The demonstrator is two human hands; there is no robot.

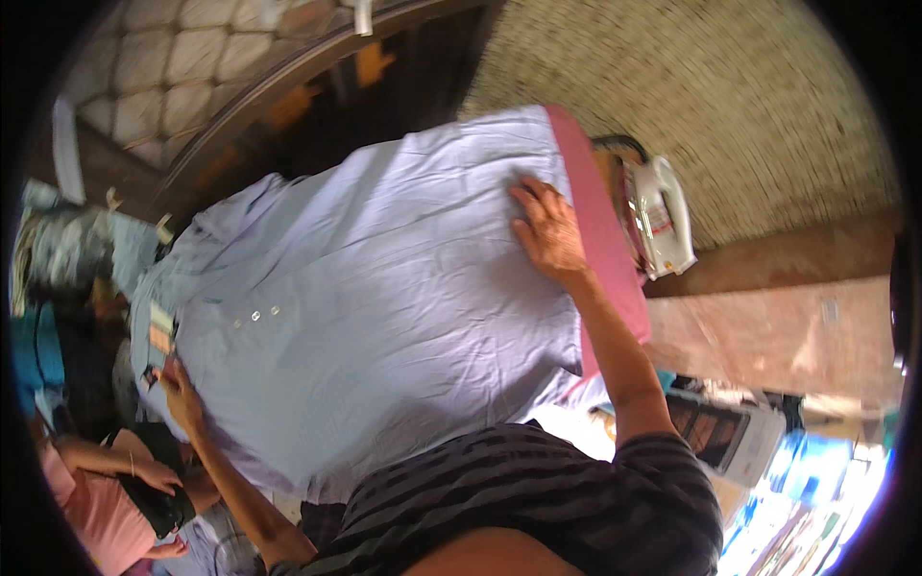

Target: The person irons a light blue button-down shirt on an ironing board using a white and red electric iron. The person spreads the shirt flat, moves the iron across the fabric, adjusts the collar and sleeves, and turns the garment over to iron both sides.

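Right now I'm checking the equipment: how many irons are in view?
1: a white iron, beside the red pad's right edge, rightward of the right hand. Clutter near the picture's rim could hide another.

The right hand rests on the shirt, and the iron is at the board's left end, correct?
Not quite: the head view shows the iron at the right end of the red-covered board. The right hand does rest on the pale shirt.
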